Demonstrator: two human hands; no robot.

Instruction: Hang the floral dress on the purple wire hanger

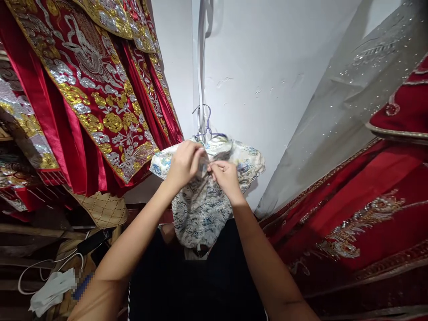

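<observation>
A small short-sleeved shirt [202, 214], pale with a blue, grey and yellowish print, hangs in front of me on a dark blue wire hanger [209, 122]. At the upper front of the shirt, left of its middle, my left hand [185, 162] has curled fingers; what they hold is hidden and slightly blurred. My right hand [227, 179] pinches the shirt front near the middle, thumb and forefinger pressed together. The two hands are close to each other, fingertips almost meeting. The shirt's lower end tapers down toward my lap.
Red robes with gold and silver sequins [113, 116] hang at the left. On the right hang a sheer glittery cover [317, 116] and red embroidered cloth [374, 187]. A white strap [201, 58] runs down the pale wall [261, 53]. White cables [30, 267] and tissue [53, 290] lie lower left.
</observation>
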